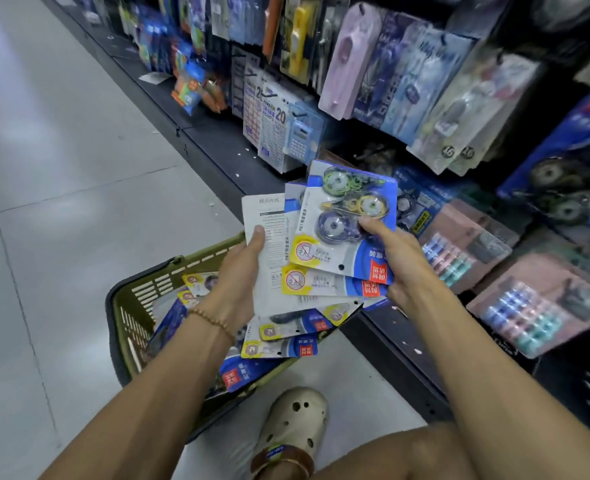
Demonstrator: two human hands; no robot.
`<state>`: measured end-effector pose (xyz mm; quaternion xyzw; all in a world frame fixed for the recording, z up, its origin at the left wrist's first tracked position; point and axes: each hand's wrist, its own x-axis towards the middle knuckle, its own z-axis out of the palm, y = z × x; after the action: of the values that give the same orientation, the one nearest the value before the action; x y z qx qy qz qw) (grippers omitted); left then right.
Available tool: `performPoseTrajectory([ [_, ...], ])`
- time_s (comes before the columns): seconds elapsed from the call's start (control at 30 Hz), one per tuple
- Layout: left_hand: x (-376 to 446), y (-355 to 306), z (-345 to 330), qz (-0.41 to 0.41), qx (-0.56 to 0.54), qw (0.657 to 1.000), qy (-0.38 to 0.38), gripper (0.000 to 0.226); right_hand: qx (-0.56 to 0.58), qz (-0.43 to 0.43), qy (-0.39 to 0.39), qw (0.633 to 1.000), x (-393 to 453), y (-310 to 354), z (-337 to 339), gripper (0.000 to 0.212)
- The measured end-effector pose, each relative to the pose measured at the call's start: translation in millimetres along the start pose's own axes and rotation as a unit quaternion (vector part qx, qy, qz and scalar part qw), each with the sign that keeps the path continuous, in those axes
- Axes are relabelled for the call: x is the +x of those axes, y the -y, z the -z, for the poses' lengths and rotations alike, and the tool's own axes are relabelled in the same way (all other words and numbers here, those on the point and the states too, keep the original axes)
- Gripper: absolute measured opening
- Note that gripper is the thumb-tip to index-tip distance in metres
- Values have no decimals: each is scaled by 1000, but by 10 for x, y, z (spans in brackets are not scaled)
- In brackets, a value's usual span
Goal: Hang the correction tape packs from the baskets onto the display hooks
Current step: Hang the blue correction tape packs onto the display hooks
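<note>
I hold a fanned stack of blue-and-white correction tape packs (pixel 342 230) between both hands, above an olive-green basket (pixel 130 306). The top pack shows three tape rollers, green, yellow and purple. My left hand (pixel 241 271) grips the stack's left side, where one pack shows its printed white back. My right hand (pixel 397 261) pinches the top pack at its right edge, thumb on the blister. More of the same packs (pixel 279 344) lie loose in the basket below. Display hooks (pixel 248 73) on the dark rack carry hanging goods.
The rack runs along the right, with calculators (pixel 300 136), label sheets (pixel 269 123) and pastel tape packs (pixel 459 247) hanging low. Its black base ledge (pixel 217 140) juts out toward the grey tiled floor (pixel 61 168). My foot in a cream clog (pixel 293 424) stands beside the basket.
</note>
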<state>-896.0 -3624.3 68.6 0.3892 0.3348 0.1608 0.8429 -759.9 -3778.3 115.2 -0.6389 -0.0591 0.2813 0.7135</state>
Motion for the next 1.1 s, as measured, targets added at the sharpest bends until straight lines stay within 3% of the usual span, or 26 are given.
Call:
performPoseTrajectory([
  [0.1,-182,-16,-396,44,1,995,93,41,-16,35,-3,999,-158,233,221,19],
  [0.27,-343,69,-972,13,11,985,172,40,-35,88,-26,995,-409,548,752,19],
  [0.43,-464,203,-1474,32,35,979,197,46,-51,140,-87,985,-655,814,1216,20],
  [0.53,-529,213,-1717,53,52,971,228,53,-45,130,-85,987,-802,961,1511,21],
  [0.63,-582,214,-1909,55,64,966,244,46,-60,114,-72,989,-952,1077,1772,18],
  [0.73,-605,252,-2044,51,88,969,227,37,-67,135,-139,979,-1034,1123,1959,20],
  [0.83,-639,265,-2168,40,86,975,199,36,-2,147,-186,972,-1063,1108,2109,12],
  [0.97,-742,281,-2325,45,55,974,216,33,-44,132,-111,984,-1125,1083,2202,18],
  [1.1,-798,303,-2406,61,44,962,262,32,-166,76,8,983,-1216,1250,2366,50],
])
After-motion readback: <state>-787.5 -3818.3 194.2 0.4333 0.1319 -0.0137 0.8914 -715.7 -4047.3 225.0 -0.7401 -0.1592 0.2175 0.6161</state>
